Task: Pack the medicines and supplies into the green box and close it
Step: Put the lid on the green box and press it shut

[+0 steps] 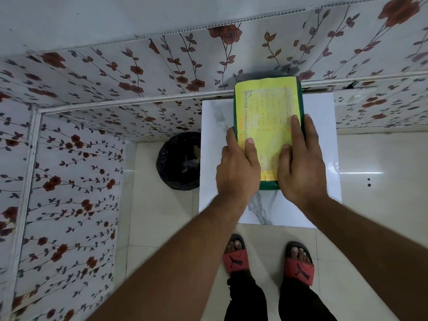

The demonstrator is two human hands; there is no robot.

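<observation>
Green box [301,100] looks shut on the counter [215,158] (nothing left outside); left hand [237,167] and right hand [301,165] lie flat, open, pressing its lid.

The green box [300,105] carries a yellow sheet [268,126] with orange handwriting and an orange border. Worktop [324,126] — white with grey marble veins. Walls [69,181] — white, patterned with red-brown roses on dark leafy stems. Black bin [178,161]; red-and-black sandals [298,267]
</observation>
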